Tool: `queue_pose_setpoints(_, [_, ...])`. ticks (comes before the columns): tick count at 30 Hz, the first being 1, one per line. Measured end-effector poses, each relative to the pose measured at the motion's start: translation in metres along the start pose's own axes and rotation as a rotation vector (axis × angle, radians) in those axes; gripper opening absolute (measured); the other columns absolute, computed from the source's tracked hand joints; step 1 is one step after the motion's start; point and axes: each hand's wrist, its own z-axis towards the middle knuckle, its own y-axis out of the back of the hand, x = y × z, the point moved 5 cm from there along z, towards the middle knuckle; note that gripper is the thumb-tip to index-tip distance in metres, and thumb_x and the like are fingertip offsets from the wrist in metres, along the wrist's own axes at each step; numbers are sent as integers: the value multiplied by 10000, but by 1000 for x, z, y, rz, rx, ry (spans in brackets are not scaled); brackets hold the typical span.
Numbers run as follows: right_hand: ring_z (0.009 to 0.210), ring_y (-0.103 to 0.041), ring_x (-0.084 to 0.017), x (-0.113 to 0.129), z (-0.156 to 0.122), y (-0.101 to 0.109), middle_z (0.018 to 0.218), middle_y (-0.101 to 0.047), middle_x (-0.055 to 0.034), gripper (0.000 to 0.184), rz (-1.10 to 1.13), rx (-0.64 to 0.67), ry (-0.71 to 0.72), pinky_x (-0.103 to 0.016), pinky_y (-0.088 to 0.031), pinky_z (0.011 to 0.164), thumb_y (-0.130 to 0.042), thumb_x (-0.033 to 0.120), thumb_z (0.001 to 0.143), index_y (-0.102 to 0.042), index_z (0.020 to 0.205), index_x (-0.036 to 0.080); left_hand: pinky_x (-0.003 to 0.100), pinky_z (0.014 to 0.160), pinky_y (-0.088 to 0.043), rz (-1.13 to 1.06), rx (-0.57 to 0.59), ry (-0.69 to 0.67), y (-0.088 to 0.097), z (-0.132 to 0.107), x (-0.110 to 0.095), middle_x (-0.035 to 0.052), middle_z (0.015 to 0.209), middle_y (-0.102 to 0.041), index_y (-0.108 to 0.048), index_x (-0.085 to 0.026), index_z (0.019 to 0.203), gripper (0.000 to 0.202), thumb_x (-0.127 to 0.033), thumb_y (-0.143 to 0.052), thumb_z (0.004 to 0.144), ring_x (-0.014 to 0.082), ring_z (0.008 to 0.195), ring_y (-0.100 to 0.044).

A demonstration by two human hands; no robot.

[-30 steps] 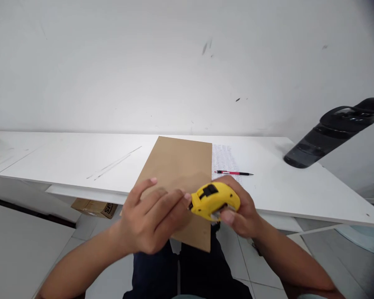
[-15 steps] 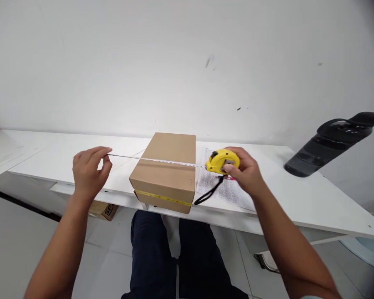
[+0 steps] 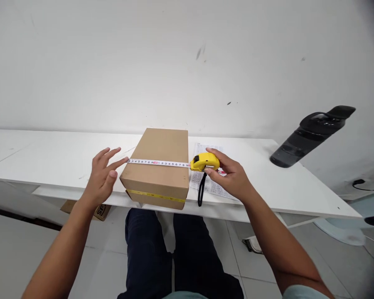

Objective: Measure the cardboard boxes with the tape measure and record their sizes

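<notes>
A brown cardboard box with yellow tape along its front side sits at the front edge of the white table. Across its top lies the white blade of a tape measure, numbers facing up. The yellow case of the tape measure is in my right hand, just off the box's right edge, its black wrist strap hanging down. My left hand has its fingers spread, and the index fingertip touches the blade's end by the box's left edge. The hook itself is hidden.
Printed paper lies beneath the tape measure and right hand, with a red pen-like item partly covered. A black bottle stands at the table's right end. Below the table's left part is another carton. A wall runs behind.
The blade has come down flat onto the box top and turned its numbers upward. My left hand has moved right to the box edge, its pinch opened. The case is lower and nearer the box.
</notes>
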Motion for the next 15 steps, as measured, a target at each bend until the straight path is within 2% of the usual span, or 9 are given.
queue_pose_setpoints(4, [1070,-701,-263,3,1,-4,1210,-737,-83,524,-2,11,11,-426,-618,892,-700,352,872,-645,1386,265,606,1222,-312,70,61,-45,-8,3,-17,87,1501,-574,-614,-276,1382,496,-540,-480,984,358,1502,-360])
queue_pose_setpoints(8, [1079,-699,-267,-1,1,-6,1228,-728,-88,527,12,12,-9,-430,-615,905,-699,369,876,-642,1388,256,595,1174,-379,100,58,-32,-12,5,-15,77,1354,-691,-642,-281,1338,480,-553,-555,953,367,1438,-457])
queue_pose_setpoints(11, [1094,-695,-270,-2,3,-5,1237,-725,-85,528,28,16,-12,-441,-608,926,-709,368,876,-643,1389,266,550,1089,-444,190,-35,-78,-6,6,-13,71,1183,-766,-700,-288,1191,390,-572,-625,933,337,1235,-625])
queue_pose_setpoints(13, [1104,-695,-271,0,1,0,1242,-727,-81,522,69,4,-1,-448,-603,941,-737,369,864,-655,1371,277,524,1052,-463,288,-128,-138,6,-1,-19,47,1064,-791,-706,-296,1106,266,-488,-696,922,289,1058,-691])
queue_pose_setpoints(15, [1109,-698,-274,6,-6,12,1245,-731,-83,515,133,-39,18,-448,-600,952,-777,376,844,-672,1339,280,519,1050,-470,380,-194,-211,23,-18,-35,21,976,-797,-701,-302,1075,199,-351,-764,892,256,947,-703])
